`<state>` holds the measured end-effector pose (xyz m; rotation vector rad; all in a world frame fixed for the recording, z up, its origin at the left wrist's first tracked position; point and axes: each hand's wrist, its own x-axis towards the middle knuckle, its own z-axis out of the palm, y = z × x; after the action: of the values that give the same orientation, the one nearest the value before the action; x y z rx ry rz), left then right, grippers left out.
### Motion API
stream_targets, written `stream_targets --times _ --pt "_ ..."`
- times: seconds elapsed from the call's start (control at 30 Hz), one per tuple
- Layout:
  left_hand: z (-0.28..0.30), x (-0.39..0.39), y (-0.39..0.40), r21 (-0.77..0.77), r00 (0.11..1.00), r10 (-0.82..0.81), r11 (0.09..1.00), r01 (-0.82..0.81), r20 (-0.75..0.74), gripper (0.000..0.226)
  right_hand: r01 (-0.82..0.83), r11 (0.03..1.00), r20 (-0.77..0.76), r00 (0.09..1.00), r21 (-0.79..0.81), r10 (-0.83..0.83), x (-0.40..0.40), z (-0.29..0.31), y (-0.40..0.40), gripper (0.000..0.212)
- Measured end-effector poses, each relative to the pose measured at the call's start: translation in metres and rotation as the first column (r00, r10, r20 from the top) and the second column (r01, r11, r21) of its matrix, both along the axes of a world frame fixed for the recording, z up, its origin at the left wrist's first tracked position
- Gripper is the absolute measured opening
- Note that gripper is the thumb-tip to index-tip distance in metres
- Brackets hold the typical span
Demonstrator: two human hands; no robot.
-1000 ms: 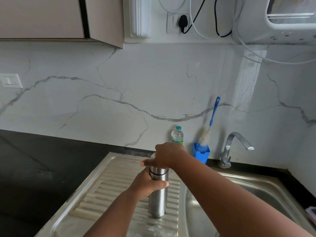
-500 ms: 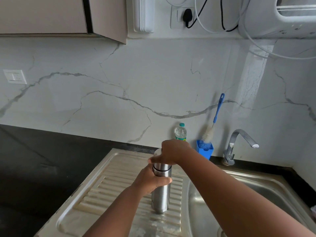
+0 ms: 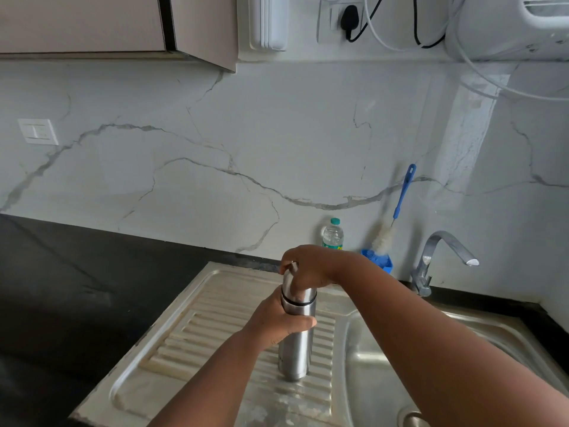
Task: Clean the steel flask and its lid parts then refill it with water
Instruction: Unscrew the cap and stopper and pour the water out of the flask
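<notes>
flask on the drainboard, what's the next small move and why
Probably twist the lid off. The left hand grips the upright flask around its body, the right hand is curled over the lid, and the lid sits closed at the seam, so nothing can be washed yet.

Steel flask [image 3: 296,343]: brushed silver cylinder, upright, base on the ribbed drainboard. Body gripped at mid-height by the left hand [image 3: 275,325]. Lid [image 3: 297,288]: matching steel cap, seated on top above a dark seam ring, covered and gripped by the right hand [image 3: 311,265].
</notes>
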<state>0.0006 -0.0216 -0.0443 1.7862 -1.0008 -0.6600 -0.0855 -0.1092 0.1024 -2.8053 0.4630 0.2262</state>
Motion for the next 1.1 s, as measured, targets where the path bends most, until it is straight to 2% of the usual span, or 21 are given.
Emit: stream_targets --times 0.2,0.27,0.33,0.43,0.53,0.6,0.67,0.77,0.87,0.93,1.03,1.1 --pt "0.001 0.002 0.0 -0.015 1.0 -0.025 1.0 0.025 0.002 0.051 0.018 0.991 0.116 0.993 0.13 -0.033 0.0 0.009 -0.013 0.044" --pt "0.0 0.003 0.0 -0.011 1.0 -0.025 1.0 0.025 0.0 0.052 0.054 0.974 0.167 0.982 0.22 -0.092 -0.002 0.014 -0.023 0.045" --pt "-0.002 0.004 -0.001 -0.01 1.0 -0.017 1.0 0.017 -0.004 0.054 0.088 0.923 0.22 0.958 0.375 -0.181 -0.005 0.017 -0.036 0.042" --pt "-0.006 0.005 -0.002 -0.006 1.0 -0.013 1.0 0.013 -0.006 0.056 0.103 0.734 0.269 0.889 0.671 -0.371 -0.015 0.009 -0.057 0.04" --pt "-0.004 0.005 -0.003 -0.012 1.0 0.0 1.0 0.0 -0.008 0.055 0.006 0.427 0.248 0.807 0.904 -0.536 -0.022 -0.011 -0.076 0.049" --pt "-0.001 0.003 -0.002 -0.03 1.0 0.03 0.999 -0.03 -0.002 0.054 -0.053 0.247 0.2 0.758 0.968 -0.62 -0.024 -0.03 -0.082 0.033" --pt "0.002 0.002 -0.001 -0.038 0.998 0.055 0.998 -0.054 0.005 0.054 -0.011 0.18 0.128 0.747 0.984 -0.653 -0.025 -0.052 -0.083 0.018" --pt "0.004 0.004 0.001 -0.045 0.994 0.107 0.993 -0.107 0.003 0.053 0.067 0.14 0.037 0.771 0.988 -0.635 -0.021 -0.086 -0.082 0.022" --pt "0.005 0.01 0.006 -0.053 0.981 0.195 0.98 -0.194 0.009 0.052 0.117 0.141 0.01 0.734 0.983 -0.68 -0.012 -0.112 -0.078 0.042" --pt "0.006 0.014 0.01 -0.056 0.969 0.246 0.968 -0.246 0.011 0.055 0.139 0.201 0.036 0.733 0.97 -0.679 -0.008 -0.126 -0.073 0.043" --pt "0.008 0.021 0.017 -0.06 0.95 0.31 0.949 -0.309 0.016 0.061 0.182 0.308 0.092 0.711 0.934 -0.698 -0.003 -0.144 -0.071 0.03" --pt "0.008 0.024 0.021 -0.071 0.936 0.351 0.934 -0.35 0.006 0.063 0.258 0.465 0.159 0.712 0.847 -0.684 0.002 -0.156 -0.07 0.031"
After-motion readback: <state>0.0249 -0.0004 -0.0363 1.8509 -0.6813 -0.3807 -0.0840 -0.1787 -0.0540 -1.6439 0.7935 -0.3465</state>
